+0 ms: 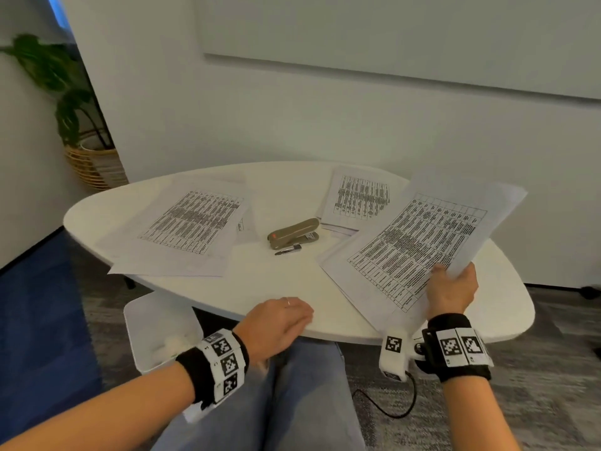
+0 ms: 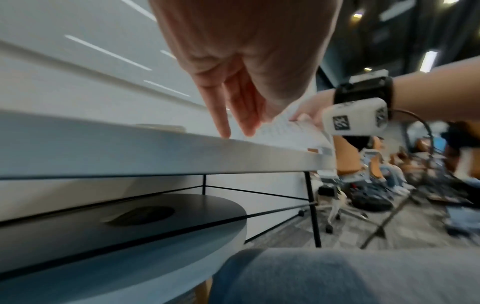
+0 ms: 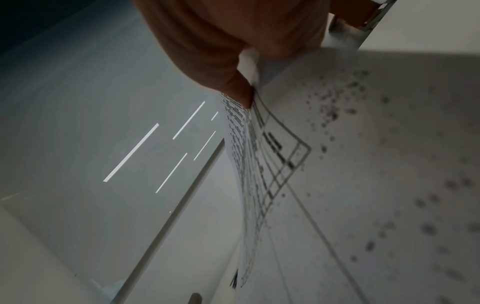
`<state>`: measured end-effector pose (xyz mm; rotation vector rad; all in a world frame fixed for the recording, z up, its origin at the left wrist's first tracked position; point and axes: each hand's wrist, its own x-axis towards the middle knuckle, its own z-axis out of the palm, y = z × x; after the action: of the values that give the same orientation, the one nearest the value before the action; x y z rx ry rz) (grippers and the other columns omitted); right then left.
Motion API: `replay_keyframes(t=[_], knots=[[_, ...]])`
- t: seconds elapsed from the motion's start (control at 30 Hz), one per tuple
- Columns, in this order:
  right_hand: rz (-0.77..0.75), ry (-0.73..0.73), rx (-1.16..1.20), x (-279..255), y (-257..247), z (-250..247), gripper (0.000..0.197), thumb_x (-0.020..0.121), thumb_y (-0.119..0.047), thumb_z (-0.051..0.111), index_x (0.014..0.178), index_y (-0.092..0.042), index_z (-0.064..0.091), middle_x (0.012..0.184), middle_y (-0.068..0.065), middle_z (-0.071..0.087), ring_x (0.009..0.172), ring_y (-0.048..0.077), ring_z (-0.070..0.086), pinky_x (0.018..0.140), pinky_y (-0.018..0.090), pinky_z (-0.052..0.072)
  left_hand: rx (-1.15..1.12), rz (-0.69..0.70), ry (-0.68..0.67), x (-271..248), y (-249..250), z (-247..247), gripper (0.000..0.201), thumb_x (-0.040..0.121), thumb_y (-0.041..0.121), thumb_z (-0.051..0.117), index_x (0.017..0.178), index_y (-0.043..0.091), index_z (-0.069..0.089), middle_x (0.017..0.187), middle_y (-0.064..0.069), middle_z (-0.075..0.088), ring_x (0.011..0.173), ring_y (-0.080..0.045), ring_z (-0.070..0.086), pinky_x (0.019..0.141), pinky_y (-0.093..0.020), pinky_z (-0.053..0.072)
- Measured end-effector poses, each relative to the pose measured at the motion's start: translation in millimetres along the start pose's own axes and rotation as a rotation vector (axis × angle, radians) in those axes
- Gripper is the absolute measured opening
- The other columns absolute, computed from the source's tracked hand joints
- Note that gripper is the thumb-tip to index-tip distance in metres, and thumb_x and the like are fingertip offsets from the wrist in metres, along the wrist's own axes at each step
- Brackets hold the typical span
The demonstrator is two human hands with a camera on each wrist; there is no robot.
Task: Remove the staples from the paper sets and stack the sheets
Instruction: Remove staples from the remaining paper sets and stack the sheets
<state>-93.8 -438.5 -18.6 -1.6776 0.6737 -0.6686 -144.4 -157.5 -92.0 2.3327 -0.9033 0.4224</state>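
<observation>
My right hand (image 1: 450, 286) pinches the near corner of a printed paper set (image 1: 419, 242) and lifts it off the white table (image 1: 276, 288) at the right; the thumb (image 3: 241, 92) presses on the sheets (image 3: 363, 164) in the right wrist view. My left hand (image 1: 283, 317) rests at the table's near edge with straight fingers (image 2: 221, 121) touching the tabletop (image 2: 130, 148), holding nothing. A stack of printed sheets (image 1: 192, 222) lies at the left of the table. Another paper set (image 1: 357, 196) lies at the back right. A tan stapler (image 1: 292, 234) sits in the middle with a small dark tool (image 1: 287, 249) beside it.
A white bin (image 1: 159, 330) stands on the floor below the table's near left edge. A potted plant in a wicker basket (image 1: 94, 161) is at the far left by the wall. My knees in jeans (image 1: 292, 402) are under the near edge. A cable (image 1: 400, 402) hangs from my right wrist.
</observation>
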Motion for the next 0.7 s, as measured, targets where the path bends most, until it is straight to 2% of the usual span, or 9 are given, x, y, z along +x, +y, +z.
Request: replay_keyframes(t=[0.07,0.13,0.2,0.27,0.33,0.4,0.47,0.6,0.7], knots=[[-0.006,-0.014,0.001,-6,-1,2,0.026,0.092,-0.011,0.054,0.117,-0.007,0.053,0.119,0.015,0.06,0.107,0.033,0.057,0.097,0.044,0.046,-0.058,-0.15,0.155,-7,-8,-18,0.023,0.093,0.028,0.053,0.098,0.015,0.072,0.098,0.008,0.071,0.086,-0.003,0.064,0.08,-0.022,0.053],[-0.018,-0.025,0.011,-10,-3,4,0.025,0.092,-0.011,0.054,0.116,-0.007,0.053,0.117,0.014,0.06,0.103,0.031,0.057,0.096,0.043,0.047,-0.112,-0.365,0.305,-14,-20,-42,0.011,0.094,0.023,0.056,0.096,0.026,0.067,0.095,0.013,0.069,0.086,-0.001,0.063,0.074,-0.015,0.051],[-0.044,-0.029,0.029,-14,-6,4,0.024,0.092,-0.011,0.054,0.116,-0.007,0.054,0.115,0.013,0.06,0.096,0.026,0.056,0.093,0.04,0.048,-0.107,-0.544,0.516,-24,-33,-67,0.016,0.095,0.017,0.055,0.092,0.033,0.058,0.09,0.013,0.068,0.08,-0.003,0.064,0.068,-0.012,0.048],[-0.08,-0.026,0.062,-18,-11,5,0.026,0.092,-0.01,0.054,0.117,-0.007,0.054,0.116,0.012,0.06,0.098,0.027,0.057,0.094,0.039,0.048,-0.065,-0.743,0.779,-38,-45,-89,0.009,0.097,0.018,0.049,0.097,0.021,0.058,0.09,-0.001,0.068,0.078,-0.015,0.061,0.072,-0.025,0.048],[-0.117,-0.028,0.099,-22,-16,6,0.027,0.092,-0.01,0.055,0.118,-0.007,0.054,0.117,0.011,0.06,0.1,0.025,0.057,0.095,0.037,0.047,-0.043,-1.007,0.942,-62,-57,-99,0.021,0.099,0.022,0.043,0.108,0.008,0.056,0.098,-0.015,0.062,0.085,-0.024,0.052,0.077,-0.03,0.039],[-0.153,-0.042,0.127,-26,-22,8,0.026,0.092,-0.009,0.054,0.117,-0.007,0.054,0.116,0.009,0.059,0.099,0.023,0.056,0.095,0.036,0.047,-0.056,-1.249,0.936,-91,-67,-99,0.027,0.1,0.026,0.038,0.113,0.008,0.053,0.103,-0.021,0.058,0.089,-0.031,0.051,0.078,-0.035,0.036],[-0.191,-0.065,0.149,-31,-29,10,0.025,0.092,-0.009,0.054,0.116,-0.007,0.054,0.115,0.008,0.06,0.101,0.023,0.058,0.096,0.04,0.048,-0.001,-1.387,0.813,-118,-83,-92,0.028,0.098,0.027,0.038,0.112,0.008,0.054,0.102,-0.02,0.059,0.088,-0.035,0.051,0.077,-0.038,0.038],[-0.233,-0.134,0.172,-38,-40,16,0.026,0.091,-0.008,0.056,0.117,-0.007,0.054,0.111,0.005,0.06,0.099,0.019,0.057,0.095,0.043,0.05,0.056,-1.384,0.485,-146,-123,-78,0.026,0.097,0.025,0.043,0.109,0.012,0.062,0.105,-0.016,0.069,0.1,-0.04,0.058,0.088,-0.041,0.045],[-0.267,-0.183,0.201,-43,-45,18,0.026,0.091,-0.005,0.055,0.117,-0.005,0.055,0.106,0.002,0.059,0.096,0.017,0.057,0.092,0.039,0.051,-0.001,-1.359,0.352,-143,-146,-72,0.035,0.098,0.014,0.038,0.13,0.005,0.05,0.116,-0.013,0.068,0.105,-0.036,0.062,0.097,-0.045,0.045]])
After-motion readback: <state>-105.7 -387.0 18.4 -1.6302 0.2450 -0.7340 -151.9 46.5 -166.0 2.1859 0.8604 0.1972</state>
